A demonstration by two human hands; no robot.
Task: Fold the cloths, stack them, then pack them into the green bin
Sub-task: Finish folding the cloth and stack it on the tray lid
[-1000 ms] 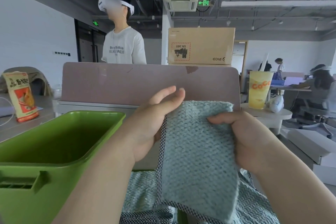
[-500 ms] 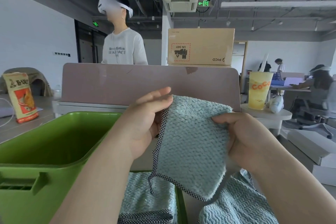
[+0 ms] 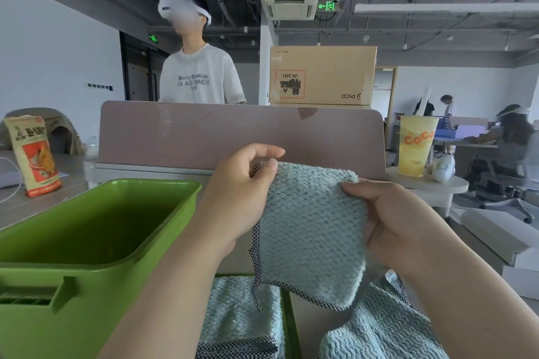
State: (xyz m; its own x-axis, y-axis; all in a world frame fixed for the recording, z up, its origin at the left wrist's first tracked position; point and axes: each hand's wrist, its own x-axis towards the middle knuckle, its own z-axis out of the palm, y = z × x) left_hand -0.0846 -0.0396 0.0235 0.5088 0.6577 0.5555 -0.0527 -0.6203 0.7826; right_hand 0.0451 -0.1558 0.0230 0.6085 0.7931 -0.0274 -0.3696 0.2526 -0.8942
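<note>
A second before, the blue cloth [image 3: 312, 230] hung long and reached the pile below. Now it was lifted clear and looked shorter, so this fold seemed nearly done. The left hand [image 3: 242, 198] pinched its top left corner. The right hand [image 3: 390, 221] gripped its right edge. The green bin [image 3: 186, 192] waited just left, and a folded cloth [image 3: 239, 309] lay underneath

The cloth [image 3: 309, 230] between the fingers [image 3: 270, 165] is pale blue, waffle-textured, with black-and-white checked edging; the bin [image 3: 102, 300] left of them is bright green.
</note>
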